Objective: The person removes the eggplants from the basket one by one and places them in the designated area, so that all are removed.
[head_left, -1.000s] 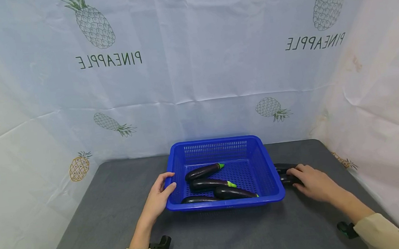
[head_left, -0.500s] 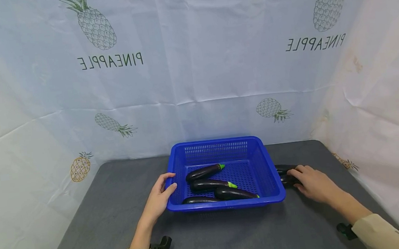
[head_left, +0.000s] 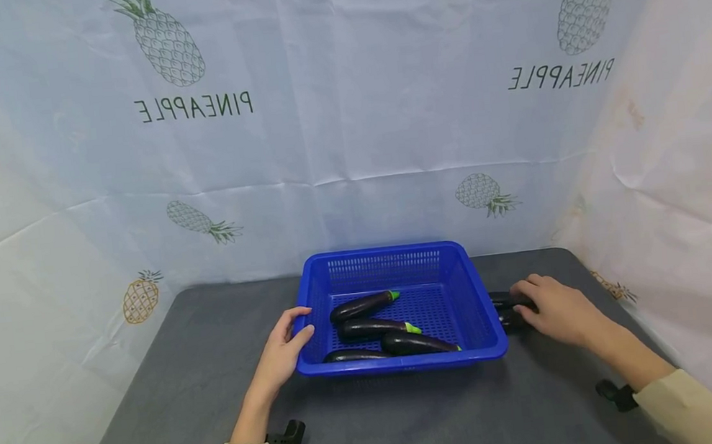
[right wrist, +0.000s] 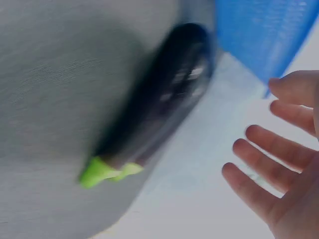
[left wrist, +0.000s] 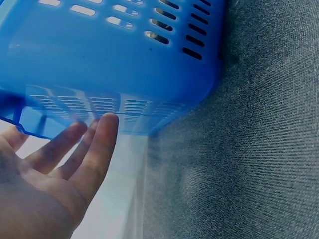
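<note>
Reaching over the dark eggplant (head_left: 507, 305) on the table, the right hand (head_left: 550, 310) has its fingers spread and straight in the wrist view, clear of the skin, so it grips nothing. In the head view the fingers seem to lie over the eggplant's top; whether they touch it cannot be told. The eggplant lies just beside the basket (head_left: 485, 310), between the basket's wall and the palm, with its green stem end (right wrist: 102, 172) nearer the wrist.

The left hand (head_left: 281, 351) rests flat-fingered against the opposite side of the basket, fingers straight (left wrist: 94, 144) on the rim, thumb apart, not curled round anything.

Judging by its gloss, the eggplant is likely smooth and a bit slippery, firm rather than soft, and light enough for 1 hand. Its long, slightly curved body would probably roll on the cloth if nudged sideways. A wrap of fingers and thumb around the thick middle looks safest; the stem cap is small and may snap off or slide out. With the basket wall this close, the thumb has little room on that side.

4 more eggplants (head_left: 365, 305) lie inside the basket.
</note>
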